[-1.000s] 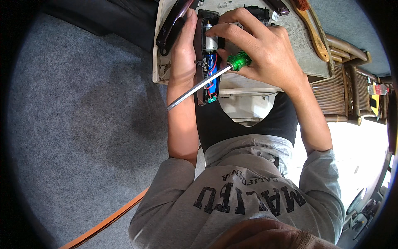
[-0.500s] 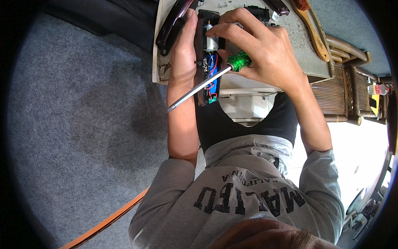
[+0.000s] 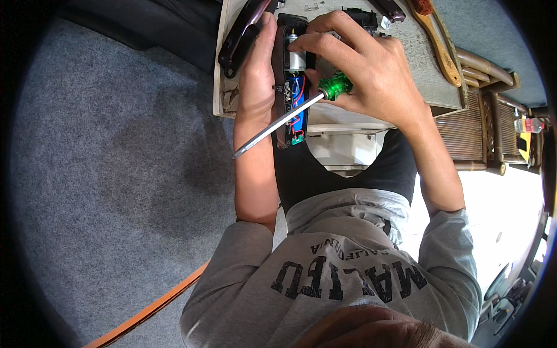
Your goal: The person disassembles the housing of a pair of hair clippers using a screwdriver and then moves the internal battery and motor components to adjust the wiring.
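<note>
An opened hair clipper, or a handheld device much like one, stands lengthwise over the table's near edge. Its dark shell shows a silver motor, a blue battery, red wires and a small green circuit board. My left hand grips the shell from the left side, its fingers mostly hidden. With its index finger bent onto the motor's upper end, my right hand also holds a screwdriver. The green handle sits in the palm, and the metal shaft slants down-left across my left forearm.
A glossy dark shell piece lies left of my left hand on the worn table. Black parts and a wooden-handled brush lie to the right. Beyond stands a bamboo bench. Grey carpet covers the left.
</note>
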The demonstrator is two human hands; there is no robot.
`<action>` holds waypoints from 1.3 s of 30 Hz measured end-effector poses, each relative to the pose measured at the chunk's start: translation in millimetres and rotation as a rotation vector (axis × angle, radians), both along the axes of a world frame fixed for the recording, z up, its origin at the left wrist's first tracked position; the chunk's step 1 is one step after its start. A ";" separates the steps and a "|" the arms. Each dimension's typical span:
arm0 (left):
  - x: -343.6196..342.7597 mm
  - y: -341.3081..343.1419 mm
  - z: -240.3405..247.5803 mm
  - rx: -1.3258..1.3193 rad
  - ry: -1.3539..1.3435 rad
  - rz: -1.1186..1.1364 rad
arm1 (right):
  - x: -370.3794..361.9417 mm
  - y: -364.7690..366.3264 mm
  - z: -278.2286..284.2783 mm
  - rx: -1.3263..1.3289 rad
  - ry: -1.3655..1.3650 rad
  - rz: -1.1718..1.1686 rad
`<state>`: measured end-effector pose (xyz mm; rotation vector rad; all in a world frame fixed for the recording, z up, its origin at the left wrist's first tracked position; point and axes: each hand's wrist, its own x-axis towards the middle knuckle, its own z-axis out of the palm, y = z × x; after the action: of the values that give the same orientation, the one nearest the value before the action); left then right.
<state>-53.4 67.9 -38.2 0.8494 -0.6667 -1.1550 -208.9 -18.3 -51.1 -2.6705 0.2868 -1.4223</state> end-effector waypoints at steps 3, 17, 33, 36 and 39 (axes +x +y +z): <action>1.7 0.5 -0.8 0.003 -0.001 0.006 | -0.1 0.2 1.9 -0.031 0.005 -0.025; 2.3 0.7 -3.1 0.004 0.008 0.016 | -0.2 0.2 2.9 -0.022 0.005 -0.018; 5.1 1.4 -2.4 -0.015 -0.005 -0.028 | 0.8 -1.7 -0.6 -0.026 -0.009 -0.005; 5.0 1.6 -2.6 -0.008 -0.010 -0.024 | 0.9 -1.3 -1.0 -0.015 -0.006 0.000; 3.2 1.3 -1.8 -0.015 -0.019 -0.014 | 0.0 -0.4 0.1 -0.005 0.007 -0.002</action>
<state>-50.2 69.3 -40.1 0.8451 -0.6968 -1.1545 -208.9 -18.7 -50.9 -2.6809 0.2874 -1.4162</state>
